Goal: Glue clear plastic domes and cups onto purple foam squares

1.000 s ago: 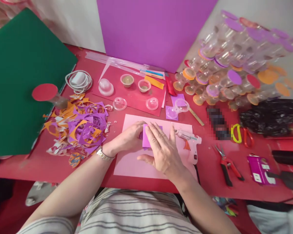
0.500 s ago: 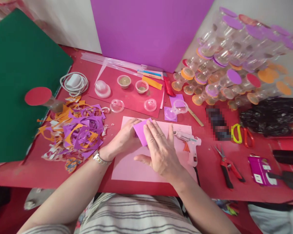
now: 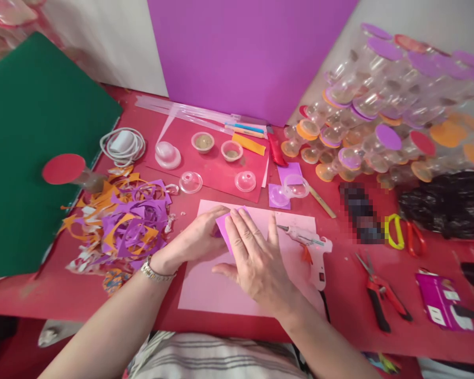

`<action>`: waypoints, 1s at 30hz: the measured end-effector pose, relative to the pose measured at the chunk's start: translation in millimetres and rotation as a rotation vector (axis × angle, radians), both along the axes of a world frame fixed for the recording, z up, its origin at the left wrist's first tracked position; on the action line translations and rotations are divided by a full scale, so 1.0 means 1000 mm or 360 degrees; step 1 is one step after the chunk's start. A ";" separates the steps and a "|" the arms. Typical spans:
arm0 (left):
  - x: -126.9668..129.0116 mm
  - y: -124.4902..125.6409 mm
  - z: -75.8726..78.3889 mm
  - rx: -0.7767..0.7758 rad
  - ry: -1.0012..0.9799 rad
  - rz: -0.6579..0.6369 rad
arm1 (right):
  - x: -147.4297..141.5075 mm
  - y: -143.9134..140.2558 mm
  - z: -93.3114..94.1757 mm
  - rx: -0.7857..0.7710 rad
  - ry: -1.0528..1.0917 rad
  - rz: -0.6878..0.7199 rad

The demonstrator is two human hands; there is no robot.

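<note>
Fingers stretched and flat, my right hand [image 3: 256, 258] lies on top of a purple square [image 3: 225, 226] that looks like craft foam. Under the square's left side, my left hand [image 3: 199, 231] is curled around something; its fingertips and whatever is beneath the square are hidden. Both hands are over a pink sheet [image 3: 205, 289] on the table. A glue gun [image 3: 310, 245] lies on that sheet, just right of my right hand. Beyond the sheet, a clear plastic piece with two round ends [image 3: 295, 186] rests on small purple squares [image 3: 275, 196].
Scraps of purple and orange foam [image 3: 136, 221] pile up at left, near a green board [image 3: 35, 158]. Clear cups of sand [image 3: 203, 142] stand on a red sheet [image 3: 217, 179]. At right are pruning snips [image 3: 379, 295], a black bag [image 3: 450, 205] and stacked clear hourglass shapes [image 3: 375, 105].
The camera view has shifted slightly, so the table things appear lower. My right hand has moved a little left over the purple square and now covers more of it.
</note>
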State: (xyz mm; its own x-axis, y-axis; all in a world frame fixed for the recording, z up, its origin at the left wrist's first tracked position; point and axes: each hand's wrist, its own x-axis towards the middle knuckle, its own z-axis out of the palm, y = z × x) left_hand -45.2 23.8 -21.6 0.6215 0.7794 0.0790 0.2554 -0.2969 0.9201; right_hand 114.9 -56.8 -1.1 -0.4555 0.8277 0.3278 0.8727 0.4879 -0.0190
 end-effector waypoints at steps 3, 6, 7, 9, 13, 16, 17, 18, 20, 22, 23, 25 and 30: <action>-0.001 0.001 0.003 -0.0130 0.0023 -0.0042 | -0.001 0.000 -0.002 0.0022 0.0039 -0.0001; 0.000 0.001 0.006 -0.0198 0.0007 -0.0012 | -0.002 -0.001 -0.006 0.0041 0.0081 -0.0003; 0.000 0.000 0.007 -0.0213 -0.0006 -0.0002 | -0.002 -0.001 -0.007 0.0052 0.0101 -0.0005; 0.001 0.000 0.008 -0.0238 -0.0017 0.0003 | -0.003 0.000 -0.009 0.0085 0.0149 -0.0009; 0.003 -0.003 0.007 -0.0207 -0.0018 0.0050 | -0.001 0.001 -0.011 0.0147 0.0261 0.0021; 0.005 -0.007 0.004 -0.0109 -0.0041 0.0101 | 0.007 0.002 -0.009 0.0240 0.0376 0.0045; 0.006 -0.008 0.003 -0.0078 -0.0058 0.0111 | 0.011 0.002 -0.008 0.0275 0.0418 0.0026; 0.008 -0.009 0.003 -0.0054 -0.0080 0.0113 | 0.014 0.003 -0.008 0.0306 0.0457 -0.0007; 0.009 -0.009 0.002 -0.0025 -0.0123 0.0115 | 0.020 0.004 -0.008 0.0346 0.0507 -0.0073; 0.009 -0.008 0.003 -0.0014 -0.0111 0.0105 | 0.022 0.005 -0.008 0.0345 0.0504 -0.0087; 0.009 -0.008 0.003 -0.0002 -0.0064 0.0108 | 0.022 0.005 -0.009 0.0332 0.0484 -0.0072; 0.007 -0.007 0.002 0.0032 0.0035 0.0126 | 0.019 0.004 -0.010 0.0298 0.0431 -0.0021; -0.002 -0.004 0.000 0.0087 0.0078 0.0100 | 0.012 0.003 -0.013 0.0259 0.0306 0.0051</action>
